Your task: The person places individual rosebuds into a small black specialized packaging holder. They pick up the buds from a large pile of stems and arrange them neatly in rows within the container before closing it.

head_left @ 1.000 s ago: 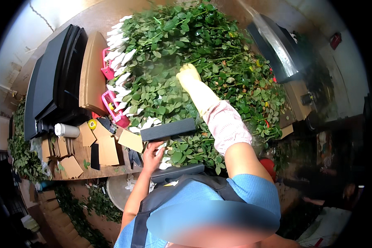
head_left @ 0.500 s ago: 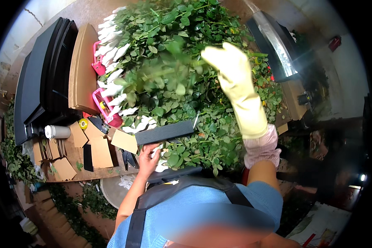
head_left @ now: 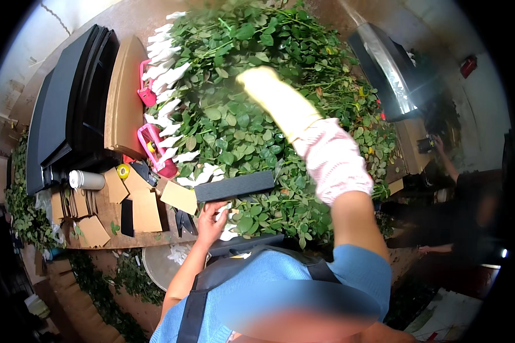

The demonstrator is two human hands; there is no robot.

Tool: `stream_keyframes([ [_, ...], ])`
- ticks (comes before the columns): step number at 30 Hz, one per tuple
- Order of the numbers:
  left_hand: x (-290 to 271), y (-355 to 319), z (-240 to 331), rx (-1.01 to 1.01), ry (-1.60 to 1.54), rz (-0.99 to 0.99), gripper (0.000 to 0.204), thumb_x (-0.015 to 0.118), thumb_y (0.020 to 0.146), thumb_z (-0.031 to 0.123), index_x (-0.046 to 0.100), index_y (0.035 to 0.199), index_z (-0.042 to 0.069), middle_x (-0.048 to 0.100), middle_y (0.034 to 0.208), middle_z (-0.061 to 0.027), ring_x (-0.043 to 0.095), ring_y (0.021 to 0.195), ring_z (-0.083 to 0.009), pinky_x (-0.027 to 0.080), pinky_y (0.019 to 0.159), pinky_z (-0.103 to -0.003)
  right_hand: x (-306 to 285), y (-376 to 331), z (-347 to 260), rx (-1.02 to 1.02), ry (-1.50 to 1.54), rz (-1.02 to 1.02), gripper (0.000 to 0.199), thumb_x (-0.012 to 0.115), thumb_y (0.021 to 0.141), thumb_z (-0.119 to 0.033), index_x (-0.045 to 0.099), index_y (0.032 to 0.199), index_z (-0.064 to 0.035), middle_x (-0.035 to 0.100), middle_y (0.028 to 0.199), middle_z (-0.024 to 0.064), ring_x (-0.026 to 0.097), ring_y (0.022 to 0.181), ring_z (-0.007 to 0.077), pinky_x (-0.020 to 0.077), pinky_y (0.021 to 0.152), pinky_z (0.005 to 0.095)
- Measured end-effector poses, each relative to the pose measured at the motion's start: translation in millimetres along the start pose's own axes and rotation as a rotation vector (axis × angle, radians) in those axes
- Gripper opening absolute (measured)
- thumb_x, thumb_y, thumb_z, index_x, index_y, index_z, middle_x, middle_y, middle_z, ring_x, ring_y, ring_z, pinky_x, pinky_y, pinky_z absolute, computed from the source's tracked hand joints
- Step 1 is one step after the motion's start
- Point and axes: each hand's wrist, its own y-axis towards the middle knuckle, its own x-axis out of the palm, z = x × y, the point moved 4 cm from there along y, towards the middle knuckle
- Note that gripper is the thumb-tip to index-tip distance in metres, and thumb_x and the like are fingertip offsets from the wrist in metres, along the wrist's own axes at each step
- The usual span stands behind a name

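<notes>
Heap of stems [head_left: 252, 131]: a big pile of leafy green cut stems fills the bench ahead of me, its white-wrapped heads [head_left: 165, 74] lined up along the left edge, so the stems run roughly left to right across my view.
Right hand [head_left: 269, 91]: in a yellow glove with a pink cuff, stretched out over the middle of the heap; it is blurred, so I cannot tell whether the fingers are spread or closed, or whether it touches the leaves.
Left hand [head_left: 212, 220]: bare, low and near my chest, at the near edge of the heap; its fingers curl up against the underside of a dark ribbed bar [head_left: 236, 186], seemingly gripping it.
Bar's axis: it lies left to right, tilted slightly up to the right, across the near stems.
Nearer hand: my right is on the heap's middle; my left only reaches the near edge.
Left of the heap: pink holders [head_left: 154, 146], cardboard pieces [head_left: 146, 208], a white cup [head_left: 86, 180] lying on its side, and stacked black trays [head_left: 68, 108].
</notes>
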Motion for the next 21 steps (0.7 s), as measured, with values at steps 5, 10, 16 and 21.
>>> stream_keyframes([
  [5, 7.0, 7.1, -5.6, 0.068, -0.032, -0.033, 0.028, 0.076, 0.090, 0.004, 0.073, 0.118, 0.005, 0.066, 0.101, -0.0063, 0.063, 0.088, -0.0151, 0.052, 0.078, -0.028, 132.2, 32.0, 22.2, 0.173, 0.015, 0.356, 0.050, 0.048, 0.102, -0.031, 0.053, 0.148, -0.0113, 0.045, 0.160, 0.0106, 0.042, 0.146, 0.0237, 0.0279, 0.123, 0.0376],
  [10, -0.6, -3.4, -16.7, -0.054, -0.034, -0.008, 0.028, 0.076, 0.090, 0.006, 0.074, 0.118, 0.005, 0.069, 0.108, -0.0089, 0.065, 0.099, -0.0205, 0.055, 0.083, -0.032, 87.7, -4.8, 10.8, -0.142, 0.694, 0.337, 0.034, 0.055, 0.097, -0.021, 0.072, 0.125, -0.0094, 0.072, 0.127, 0.0079, 0.065, 0.119, 0.0242, 0.0463, 0.106, 0.0393],
  [16, 4.9, 1.1, -10.2, -0.007, -0.032, -0.037, 0.029, 0.076, 0.088, 0.005, 0.074, 0.117, 0.005, 0.069, 0.108, -0.0103, 0.066, 0.098, -0.0218, 0.056, 0.083, -0.033, -29.8, -114.5, -3.2, -0.795, 0.838, 0.890, 0.025, 0.066, 0.091, -0.022, 0.076, 0.103, -0.0022, 0.076, 0.090, 0.0111, 0.073, 0.083, 0.0244, 0.0588, 0.077, 0.0359],
  [21, -1.0, -2.2, -13.2, -0.005, -0.007, -0.011, 0.028, 0.076, 0.089, 0.006, 0.074, 0.117, 0.006, 0.070, 0.110, -0.0108, 0.066, 0.100, -0.0240, 0.055, 0.085, -0.034, -156.4, -143.8, -6.1, -0.530, 0.039, 1.273, 0.020, 0.059, 0.095, -0.012, 0.073, 0.106, -0.0033, 0.071, 0.082, 0.0104, 0.067, 0.063, 0.0236, 0.0582, 0.056, 0.0324],
])
